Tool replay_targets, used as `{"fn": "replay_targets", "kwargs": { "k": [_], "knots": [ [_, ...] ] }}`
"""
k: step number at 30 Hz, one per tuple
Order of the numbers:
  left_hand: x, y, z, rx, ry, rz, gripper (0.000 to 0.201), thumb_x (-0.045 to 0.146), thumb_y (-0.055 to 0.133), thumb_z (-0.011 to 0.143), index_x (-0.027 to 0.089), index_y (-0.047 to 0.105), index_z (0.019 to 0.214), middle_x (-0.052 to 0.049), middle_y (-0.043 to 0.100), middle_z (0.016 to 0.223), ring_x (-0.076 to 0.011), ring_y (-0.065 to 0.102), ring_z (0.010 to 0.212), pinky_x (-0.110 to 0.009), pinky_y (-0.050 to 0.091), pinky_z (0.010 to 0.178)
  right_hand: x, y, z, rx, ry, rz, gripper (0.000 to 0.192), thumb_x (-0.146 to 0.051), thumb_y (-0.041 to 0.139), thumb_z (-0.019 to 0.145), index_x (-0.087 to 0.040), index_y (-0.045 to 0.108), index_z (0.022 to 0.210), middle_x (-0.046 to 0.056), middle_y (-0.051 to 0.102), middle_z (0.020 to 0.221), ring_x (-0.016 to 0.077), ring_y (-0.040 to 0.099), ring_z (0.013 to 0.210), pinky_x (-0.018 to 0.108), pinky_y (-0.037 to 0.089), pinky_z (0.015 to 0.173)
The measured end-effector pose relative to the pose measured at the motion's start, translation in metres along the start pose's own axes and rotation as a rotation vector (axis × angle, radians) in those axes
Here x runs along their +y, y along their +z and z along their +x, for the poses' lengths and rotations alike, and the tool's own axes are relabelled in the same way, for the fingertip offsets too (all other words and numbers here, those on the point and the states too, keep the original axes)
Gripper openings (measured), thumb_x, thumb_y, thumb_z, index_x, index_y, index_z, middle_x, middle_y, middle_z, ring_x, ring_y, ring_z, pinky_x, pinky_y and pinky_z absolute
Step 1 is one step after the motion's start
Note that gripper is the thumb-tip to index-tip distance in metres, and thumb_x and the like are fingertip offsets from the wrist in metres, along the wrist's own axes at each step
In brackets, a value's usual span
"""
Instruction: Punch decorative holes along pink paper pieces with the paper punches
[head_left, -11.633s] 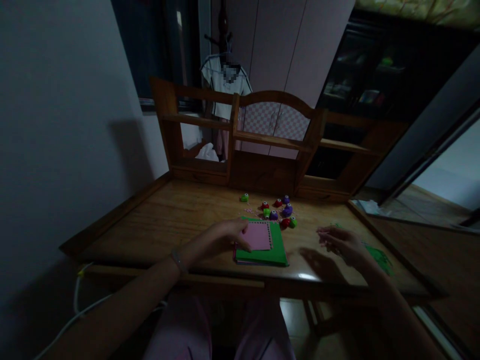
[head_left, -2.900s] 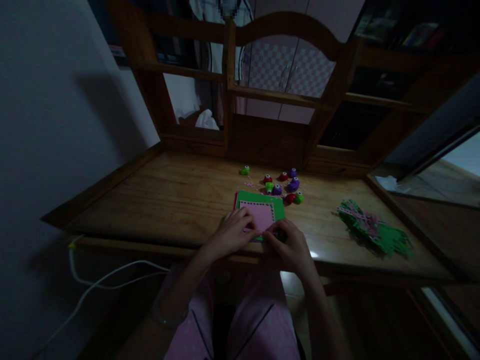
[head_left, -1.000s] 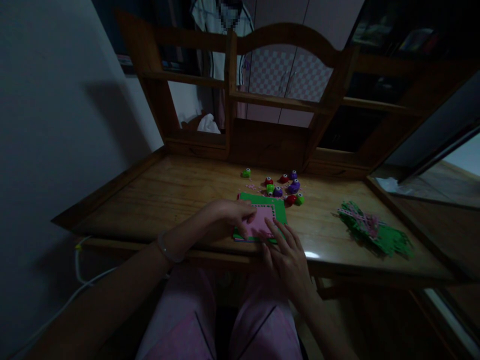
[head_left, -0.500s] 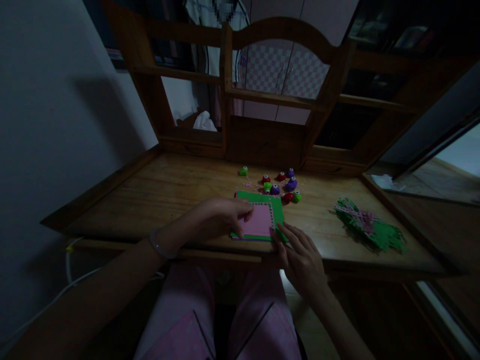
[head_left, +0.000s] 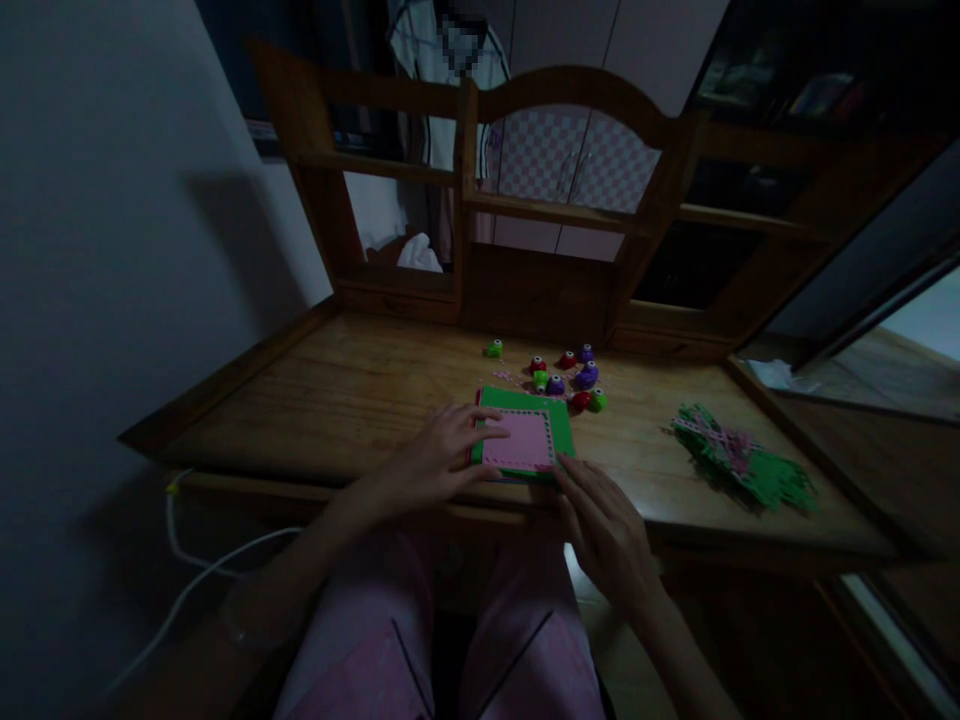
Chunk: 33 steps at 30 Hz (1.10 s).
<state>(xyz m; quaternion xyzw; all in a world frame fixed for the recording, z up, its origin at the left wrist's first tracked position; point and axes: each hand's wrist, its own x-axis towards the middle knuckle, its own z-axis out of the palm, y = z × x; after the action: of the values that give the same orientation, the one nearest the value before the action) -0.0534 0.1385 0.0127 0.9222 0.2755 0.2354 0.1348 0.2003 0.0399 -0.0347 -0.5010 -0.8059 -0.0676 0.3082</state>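
A pink paper square (head_left: 519, 441) with a dotted border lies on a green sheet (head_left: 559, 412) atop a thin stack near the front edge of the wooden desk (head_left: 352, 390). My left hand (head_left: 439, 462) rests flat beside the stack's left edge, fingers spread, fingertips touching the pink paper. My right hand (head_left: 607, 525) lies at the stack's front right corner, fingers apart, fingertips at the green sheet's edge. Neither hand grips anything.
Several small red, green and purple craft punches (head_left: 562, 372) sit just behind the stack. A heap of green and pink paper scraps (head_left: 742, 465) lies at the right. A wooden shelf unit (head_left: 525, 210) stands at the desk's back. A white cable (head_left: 202, 560) hangs at the left.
My left hand has slid back from over the pink paper to its left edge. My right hand has stayed at the front right corner. The camera has shifted slightly.
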Motion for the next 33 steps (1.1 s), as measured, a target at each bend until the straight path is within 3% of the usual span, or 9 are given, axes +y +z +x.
{"fn": "replay_targets", "kwargs": {
  "k": [4,9,21,33],
  "knots": [
    [0.032,0.029,-0.014,0.025,0.053,0.228,0.048,0.04,0.047,0.089,0.023,0.042,0.134,-0.009,0.038,0.141,-0.0279,0.031,0.13,-0.052,0.019,0.109,-0.004,0.002,0.011,-0.089,-0.126,-0.057,0.051,-0.011,0.046,0.087,-0.019,0.041,0.136,0.007,0.042,0.14,0.0219,0.039,0.13,0.044,0.036,0.108],
    [0.033,0.047,-0.019,-0.009,0.088,0.307,0.059,0.048,0.042,0.089,0.017,0.034,0.139,-0.011,0.036,0.143,-0.0268,0.026,0.134,-0.05,0.015,0.111,-0.005,0.008,0.013,-0.153,-0.211,-0.086,0.053,-0.01,0.044,0.085,-0.016,0.038,0.138,0.009,0.041,0.141,0.0229,0.035,0.132,0.046,0.035,0.108],
    [0.011,0.036,-0.033,0.001,0.067,0.333,0.055,0.039,0.053,0.083,0.031,0.04,0.136,-0.004,0.026,0.149,-0.0291,0.018,0.137,-0.054,0.011,0.11,0.02,0.0,0.005,-0.163,-0.274,-0.132,0.053,-0.012,0.046,0.085,-0.015,0.039,0.137,0.008,0.044,0.139,0.022,0.039,0.129,0.045,0.036,0.108],
    [-0.009,0.025,-0.057,0.019,0.05,0.357,0.058,0.03,0.055,0.08,0.034,0.04,0.135,-0.003,0.032,0.146,-0.0295,0.024,0.134,-0.055,0.016,0.11,0.027,-0.006,-0.003,-0.122,-0.231,-0.095,0.052,-0.011,0.046,0.084,-0.018,0.041,0.136,0.008,0.049,0.135,0.0215,0.045,0.125,0.045,0.04,0.104]
  ]
}}
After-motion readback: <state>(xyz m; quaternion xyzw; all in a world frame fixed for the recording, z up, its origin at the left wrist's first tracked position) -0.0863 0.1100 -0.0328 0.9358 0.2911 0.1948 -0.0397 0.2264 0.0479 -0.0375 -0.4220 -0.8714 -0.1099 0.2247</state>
